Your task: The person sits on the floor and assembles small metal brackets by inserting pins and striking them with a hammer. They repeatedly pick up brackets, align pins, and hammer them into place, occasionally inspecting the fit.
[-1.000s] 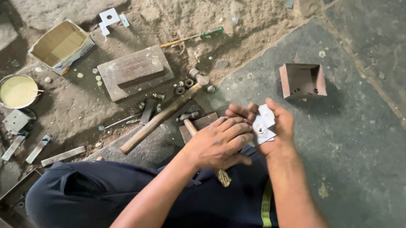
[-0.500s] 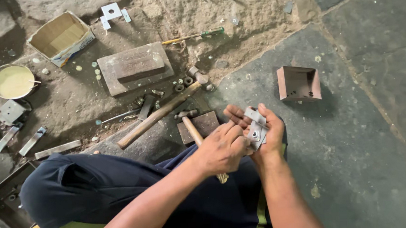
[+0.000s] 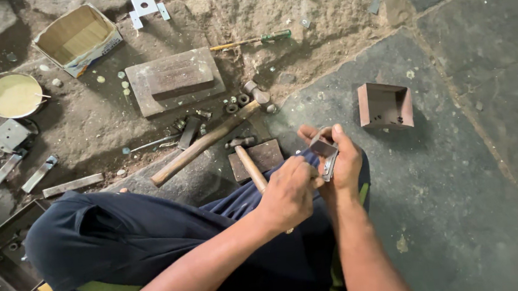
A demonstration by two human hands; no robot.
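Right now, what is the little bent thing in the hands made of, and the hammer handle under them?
The little bent piece, held in the right hand with the left hand touching it, looks like thin sheet metal: grey, dull shine, sharp folded edges. The small hammer's handle looks like bare wood: pale tan, matte. Its head looks like dark metal.

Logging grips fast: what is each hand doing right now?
Left hand: closed, fingers pinching at the small metal bracket.
Right hand: closed around the small metal bracket, holding it up.

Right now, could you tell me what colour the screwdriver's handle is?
Green: the screwdriver's handle lies on the sandy ground at the top of the head view.
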